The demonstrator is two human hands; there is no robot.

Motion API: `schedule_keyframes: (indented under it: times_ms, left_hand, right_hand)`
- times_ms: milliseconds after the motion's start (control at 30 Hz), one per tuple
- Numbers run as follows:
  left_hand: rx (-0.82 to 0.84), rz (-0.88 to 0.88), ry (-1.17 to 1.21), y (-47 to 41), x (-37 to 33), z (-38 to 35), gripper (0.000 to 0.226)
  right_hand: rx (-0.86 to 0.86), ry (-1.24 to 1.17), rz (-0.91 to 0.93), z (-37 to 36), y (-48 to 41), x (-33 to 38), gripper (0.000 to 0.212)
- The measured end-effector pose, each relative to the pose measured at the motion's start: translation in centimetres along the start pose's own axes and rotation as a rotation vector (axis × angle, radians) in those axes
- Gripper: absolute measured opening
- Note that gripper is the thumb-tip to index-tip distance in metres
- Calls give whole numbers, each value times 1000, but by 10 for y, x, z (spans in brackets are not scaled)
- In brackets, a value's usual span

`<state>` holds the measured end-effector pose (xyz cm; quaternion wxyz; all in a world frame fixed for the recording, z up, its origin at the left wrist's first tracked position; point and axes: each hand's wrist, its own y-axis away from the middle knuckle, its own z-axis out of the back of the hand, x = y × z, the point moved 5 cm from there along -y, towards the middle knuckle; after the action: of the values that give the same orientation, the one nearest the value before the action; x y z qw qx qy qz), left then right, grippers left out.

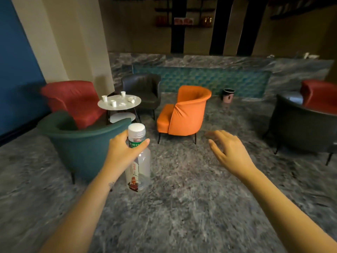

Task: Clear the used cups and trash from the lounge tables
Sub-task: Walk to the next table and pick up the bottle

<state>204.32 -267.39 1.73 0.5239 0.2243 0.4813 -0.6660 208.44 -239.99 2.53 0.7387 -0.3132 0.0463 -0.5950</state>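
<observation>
My left hand (121, 148) grips a clear plastic bottle (141, 165) near its neck; the bottle has a white cap and a green and red label and hangs upright over the floor. To the right, my right hand (225, 149) is held out with fingers apart and holds nothing. Farther off at the left stands a small round white table (135, 102). On it are several white paper cups (113, 103), one of them lying on its side (131, 100), and some crumpled white scraps (122, 104).
Around the table stand a red armchair (73, 99), a green one (82, 141), a dark grey one (144, 90) and an orange one (184, 112). A small pink and black bin (228, 95) sits by the marble counter. More chairs are at the right (300, 123).
</observation>
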Motion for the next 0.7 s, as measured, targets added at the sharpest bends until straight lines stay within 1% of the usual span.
schedule_keyframes:
  times_ms: [67,133,267,400,467,600,700]
  left_hand:
    - [37,19,1,-55,23,-38,16]
    - [46,39,2,-111,53,-67,18]
    - [-44,127,-7,-222,110,-94,15]
    - [-167,188,-67,-328,154,-91,16]
    - [-235,194,-111,-375,176,-81,22]
    - [-351,236,-158,-463,240,-69,30]
    - [-396,239,-131,-528,295,-78,31]
  right_hand:
    - [3,61,-14,-23,-44,-48,23]
    - [-7,83,-13,-51,-96,-91,23]
    - [-8,28,53,-119,-228,-146,22]
    - [30,-36,205,-192,-370,-155,21]
    - [46,-59,285,-230,-432,-150,20]
    - [86,-78,395,-322,-530,-151,22]
    - [136,-88,421,-382,-591,-169,24]
